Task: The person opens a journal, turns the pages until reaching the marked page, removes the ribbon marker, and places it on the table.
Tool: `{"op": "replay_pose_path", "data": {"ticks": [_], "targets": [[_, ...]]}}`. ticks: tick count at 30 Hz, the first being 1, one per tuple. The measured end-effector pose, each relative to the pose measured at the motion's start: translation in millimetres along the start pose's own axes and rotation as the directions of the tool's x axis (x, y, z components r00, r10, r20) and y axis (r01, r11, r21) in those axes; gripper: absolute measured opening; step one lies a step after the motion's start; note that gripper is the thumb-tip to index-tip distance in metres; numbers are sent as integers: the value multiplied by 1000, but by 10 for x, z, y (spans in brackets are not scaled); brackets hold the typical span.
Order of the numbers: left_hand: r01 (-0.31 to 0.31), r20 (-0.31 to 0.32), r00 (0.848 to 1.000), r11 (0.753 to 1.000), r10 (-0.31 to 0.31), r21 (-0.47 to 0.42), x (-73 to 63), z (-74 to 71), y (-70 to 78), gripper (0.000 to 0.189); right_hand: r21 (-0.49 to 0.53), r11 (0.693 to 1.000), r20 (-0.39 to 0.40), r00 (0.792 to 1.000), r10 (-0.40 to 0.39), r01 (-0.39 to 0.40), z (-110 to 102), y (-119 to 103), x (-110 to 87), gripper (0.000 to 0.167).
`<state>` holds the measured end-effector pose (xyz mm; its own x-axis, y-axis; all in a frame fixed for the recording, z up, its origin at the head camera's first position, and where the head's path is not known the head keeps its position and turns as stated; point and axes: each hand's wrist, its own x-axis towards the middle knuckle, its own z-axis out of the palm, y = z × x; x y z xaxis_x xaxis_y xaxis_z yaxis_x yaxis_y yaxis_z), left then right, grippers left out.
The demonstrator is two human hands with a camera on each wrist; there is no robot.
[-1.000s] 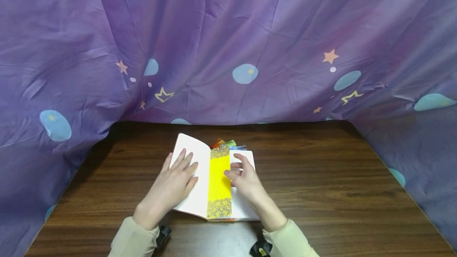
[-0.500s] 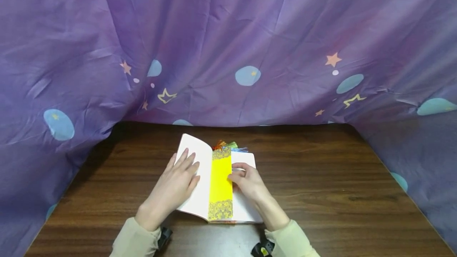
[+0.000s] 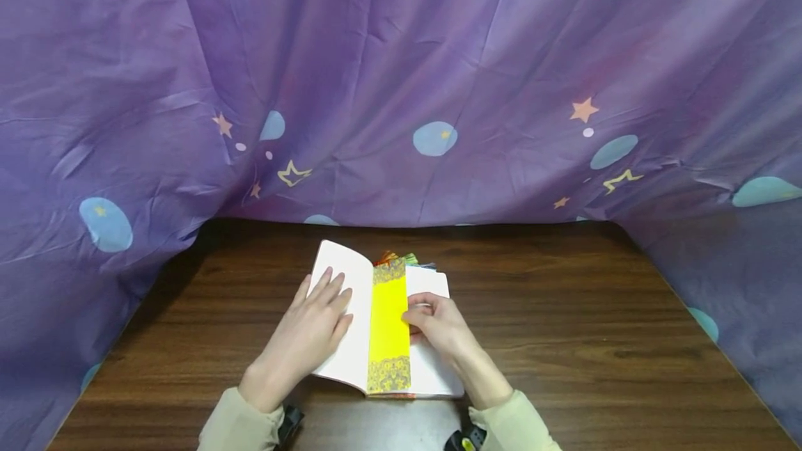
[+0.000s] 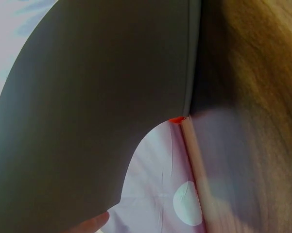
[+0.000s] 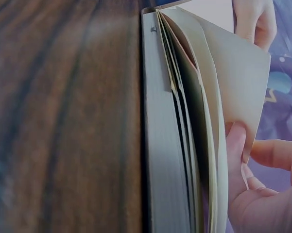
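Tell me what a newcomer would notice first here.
First, the bright yellow strip in the open book, its edge pinched by the right hand. Next, the starry purple cloth hanging behind the table. Then the coloured tassels at the book's far edge.

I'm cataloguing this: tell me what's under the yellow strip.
A white page extends rightward from beneath the yellow strip; what the strip covers is hidden in the head view.
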<state>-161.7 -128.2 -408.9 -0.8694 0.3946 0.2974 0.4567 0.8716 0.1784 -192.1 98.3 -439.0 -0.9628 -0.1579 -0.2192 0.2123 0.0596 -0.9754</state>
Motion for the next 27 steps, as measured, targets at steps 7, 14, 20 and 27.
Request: {"op": "replay_pose_path", "data": {"ticks": [7, 14, 20, 27], "targets": [[-21, -29, 999, 1000, 21, 3, -13, 1, 0, 38, 9, 1000, -27, 1000, -9, 9, -31, -46, -11, 25], [-20, -31, 999, 1000, 20, 2, -5, -2, -13, 39, 34, 999, -46, 999, -5, 7, -84, -82, 1, 24], [3, -5, 1000, 999, -3, -40, -12, -23, -55, 40, 47, 999, -43, 999, -8, 10, -135, -96, 10, 24], [-13, 5, 1000, 996, 13, -89, -9, -69, -112, 41, 34, 999, -77, 997, 11, -8, -215, -172, -3, 27]]}}
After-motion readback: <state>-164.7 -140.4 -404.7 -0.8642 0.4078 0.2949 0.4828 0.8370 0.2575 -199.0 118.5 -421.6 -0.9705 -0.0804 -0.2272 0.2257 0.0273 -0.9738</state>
